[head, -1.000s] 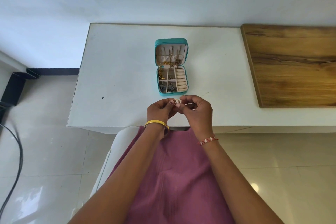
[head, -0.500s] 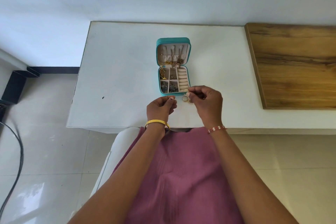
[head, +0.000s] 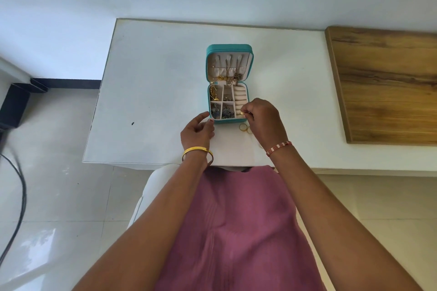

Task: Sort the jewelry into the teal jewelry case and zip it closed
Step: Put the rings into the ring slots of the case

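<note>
Two gold rings [head: 245, 128] lay loose on the counter [head: 151, 82], just beside the open teal jewelry case [head: 229, 84]. The right hand [head: 262, 117] pinched a small ring [head: 242, 113] over the ring rolls; it could slip and roll away. The left hand [head: 197, 130], fingers relaxed, touched the case's near corner and held nothing.

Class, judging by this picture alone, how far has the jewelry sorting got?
Done: earrings fill the left compartments of the open teal jewelry case. In hand: the right hand pinches a gold ring at the ring rolls; the left hand steadies the case. Left: two rings on the table, then zipping.
</note>
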{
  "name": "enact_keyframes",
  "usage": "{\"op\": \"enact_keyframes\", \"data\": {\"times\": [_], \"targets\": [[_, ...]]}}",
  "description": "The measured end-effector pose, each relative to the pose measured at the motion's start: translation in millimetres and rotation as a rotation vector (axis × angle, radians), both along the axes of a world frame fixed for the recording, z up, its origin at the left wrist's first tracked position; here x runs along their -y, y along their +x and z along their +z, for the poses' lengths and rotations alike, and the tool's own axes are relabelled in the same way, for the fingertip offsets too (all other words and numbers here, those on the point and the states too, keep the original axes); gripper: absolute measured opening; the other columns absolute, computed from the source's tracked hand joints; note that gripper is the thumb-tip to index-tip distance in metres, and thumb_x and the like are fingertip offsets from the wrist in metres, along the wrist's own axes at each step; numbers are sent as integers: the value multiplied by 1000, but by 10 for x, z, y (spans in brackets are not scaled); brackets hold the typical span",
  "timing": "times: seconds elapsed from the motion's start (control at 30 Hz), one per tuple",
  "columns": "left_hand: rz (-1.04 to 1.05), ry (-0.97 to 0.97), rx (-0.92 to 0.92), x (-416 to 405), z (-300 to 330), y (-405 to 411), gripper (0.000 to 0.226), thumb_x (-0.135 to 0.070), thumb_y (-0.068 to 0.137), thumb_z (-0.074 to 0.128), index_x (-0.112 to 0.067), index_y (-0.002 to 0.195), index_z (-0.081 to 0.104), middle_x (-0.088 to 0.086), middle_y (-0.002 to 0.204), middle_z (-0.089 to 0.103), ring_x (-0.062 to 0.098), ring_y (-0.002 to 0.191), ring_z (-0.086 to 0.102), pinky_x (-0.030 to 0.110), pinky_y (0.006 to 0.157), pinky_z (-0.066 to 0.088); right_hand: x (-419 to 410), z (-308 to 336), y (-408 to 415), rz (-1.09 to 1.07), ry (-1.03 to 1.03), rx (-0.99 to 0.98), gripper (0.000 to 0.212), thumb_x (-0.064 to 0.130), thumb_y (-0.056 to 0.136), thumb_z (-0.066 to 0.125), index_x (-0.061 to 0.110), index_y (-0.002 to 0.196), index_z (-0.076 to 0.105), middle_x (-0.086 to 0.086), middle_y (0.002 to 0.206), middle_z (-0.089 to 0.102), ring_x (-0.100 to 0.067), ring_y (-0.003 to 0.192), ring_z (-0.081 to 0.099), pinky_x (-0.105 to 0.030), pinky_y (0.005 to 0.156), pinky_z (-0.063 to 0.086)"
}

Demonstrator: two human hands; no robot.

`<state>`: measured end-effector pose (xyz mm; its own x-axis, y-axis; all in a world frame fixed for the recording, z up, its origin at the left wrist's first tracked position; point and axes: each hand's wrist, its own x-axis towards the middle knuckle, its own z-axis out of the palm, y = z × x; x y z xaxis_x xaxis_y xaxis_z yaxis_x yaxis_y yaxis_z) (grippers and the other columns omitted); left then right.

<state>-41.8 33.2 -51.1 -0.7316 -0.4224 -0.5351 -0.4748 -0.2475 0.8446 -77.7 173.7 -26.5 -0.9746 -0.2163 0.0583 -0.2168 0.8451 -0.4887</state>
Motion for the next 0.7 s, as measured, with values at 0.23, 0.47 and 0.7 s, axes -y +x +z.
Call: {"op": "enact_keyframes", "data": {"times": [0.23,0.47,0.7], "targets": [[27,40,63,16,-34,-43,28,2,80,61,-8,105,67,-11,54,64,10,62,56,25,77,53,22,-26,-49,88,144,3,20,-10,78,60,-3,95,69,-22,90,66,-35,89,57,-35,70,46],[37,42,97,15,-22,-50,29,2,78,60,-9,103,68,0,69,63,10,62,56,27,80,53,39,-51,-69,81,186,55,18,-5,74,66,-3,91,70,-19,91,62,-33,92,53,-35,71,46],[11,29,94,22,-6,-24,31,2,78,59,-12,104,68,-2,71,63,10,65,56,27,82,51,102,-39,-10,48,236,72,35,-12,81,50,0,110,64,-18,107,55,-30,105,45,-29,77,40]]}}
